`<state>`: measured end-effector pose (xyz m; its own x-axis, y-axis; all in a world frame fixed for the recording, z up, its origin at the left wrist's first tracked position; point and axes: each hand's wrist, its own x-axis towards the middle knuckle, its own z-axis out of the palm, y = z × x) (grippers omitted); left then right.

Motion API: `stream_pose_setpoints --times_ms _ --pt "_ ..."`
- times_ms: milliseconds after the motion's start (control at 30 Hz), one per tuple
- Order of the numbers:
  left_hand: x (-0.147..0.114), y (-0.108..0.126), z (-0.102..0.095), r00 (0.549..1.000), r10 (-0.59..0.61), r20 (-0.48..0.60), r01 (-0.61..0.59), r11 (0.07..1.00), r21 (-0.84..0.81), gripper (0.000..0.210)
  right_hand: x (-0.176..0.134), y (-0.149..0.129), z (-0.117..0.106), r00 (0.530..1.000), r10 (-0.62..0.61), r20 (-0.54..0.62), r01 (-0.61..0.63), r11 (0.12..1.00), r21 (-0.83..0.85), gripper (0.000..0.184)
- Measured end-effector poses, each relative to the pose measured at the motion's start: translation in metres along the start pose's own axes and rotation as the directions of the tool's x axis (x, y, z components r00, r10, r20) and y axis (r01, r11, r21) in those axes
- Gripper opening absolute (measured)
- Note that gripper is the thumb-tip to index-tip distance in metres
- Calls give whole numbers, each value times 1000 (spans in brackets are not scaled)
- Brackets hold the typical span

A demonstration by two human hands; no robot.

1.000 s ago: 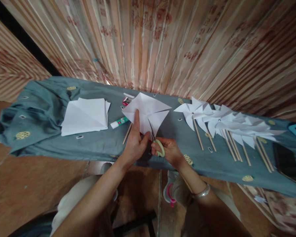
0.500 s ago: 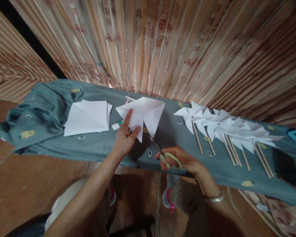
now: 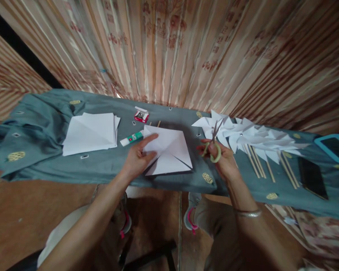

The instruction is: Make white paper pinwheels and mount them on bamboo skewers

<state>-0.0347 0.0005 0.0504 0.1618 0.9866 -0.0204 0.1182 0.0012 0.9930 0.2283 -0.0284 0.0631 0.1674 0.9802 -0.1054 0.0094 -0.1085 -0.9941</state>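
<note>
Our left hand (image 3: 138, 157), the nearer, rests spread fingers (image 3: 149, 140) on the paper (image 3: 171, 146); our right hand (image 3: 224, 161), just right of it, grips scissors (image 3: 214, 139) pointing away from us.

on the green cloth (image 3: 98, 171) before me lie a paper stack (image 3: 92, 131), a glue stick (image 3: 132, 138), a small red box (image 3: 141, 116), paper pinwheels (image 3: 260, 137) and a phone (image 3: 312, 178).

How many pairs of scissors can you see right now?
1: the scissors in the right hand, pointing away from the person, overlapping the pinwheels in view. Any beneath the paper sheet would be hidden.
</note>
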Motion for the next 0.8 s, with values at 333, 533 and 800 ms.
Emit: stream_pose_setpoints --times_ms 333,533,800 --pt "-10 -5 19 987 10 159 4 996 -91 72 19 14 9 995 86 52 -90 993 81 35" --pt "-3 -8 16 983 -153 98 179 906 -384 107 25 15 16 994 102 -25 -98 986 137 31" --pt "-11 -2 23 954 -301 -18 197 667 -719 63 38 13 13 926 201 -319 -33 887 462 26"
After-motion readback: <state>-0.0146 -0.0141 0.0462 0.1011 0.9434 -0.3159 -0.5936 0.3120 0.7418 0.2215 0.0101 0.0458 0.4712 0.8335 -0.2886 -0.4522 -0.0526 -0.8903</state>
